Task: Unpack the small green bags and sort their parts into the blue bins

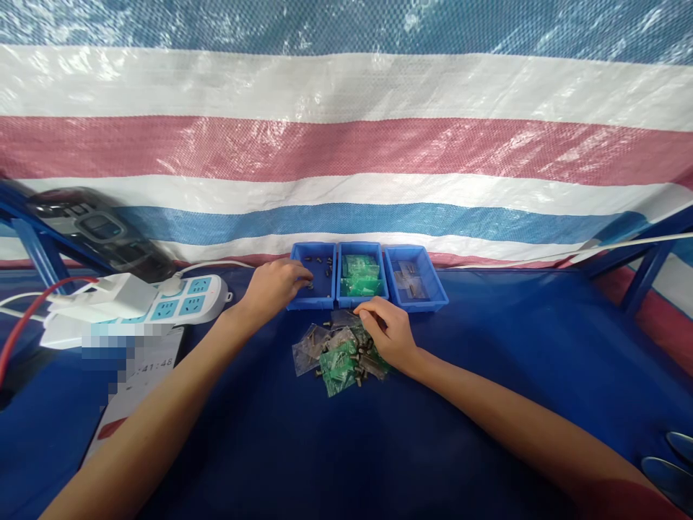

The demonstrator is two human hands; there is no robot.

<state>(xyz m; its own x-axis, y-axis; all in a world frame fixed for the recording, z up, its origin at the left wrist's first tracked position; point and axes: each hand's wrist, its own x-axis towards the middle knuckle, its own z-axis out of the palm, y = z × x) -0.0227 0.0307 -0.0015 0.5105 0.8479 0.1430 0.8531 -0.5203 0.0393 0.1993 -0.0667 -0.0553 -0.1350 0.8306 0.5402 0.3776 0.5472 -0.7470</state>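
Note:
My left hand (277, 285) is over the left edge of the left blue bin (319, 302), which holds several loose screws (328, 271). Its fingers are bent, with the fingertips near a small screw inside the bin; whether they grip it is unclear. My right hand (388, 331) rests at the right side of a pile of clear bags (311, 347), green bags (339, 367) and loose screws. Its thumb and index finger are pinched together at the pile's top, on something too small to name. Green packets (360, 276) lie in the middle bin (362, 300). Clear packets (410, 282) lie in the right bin (437, 295).
At the left, a white power strip (203, 297) with plugs and cables lies beside a phone-like screen (146, 375). Behind it leans a dark clear-cased object (102, 227). A striped sheet (346, 144) hangs behind the blue table (336, 455). Glasses-like lenses (668, 473) sit at the right edge.

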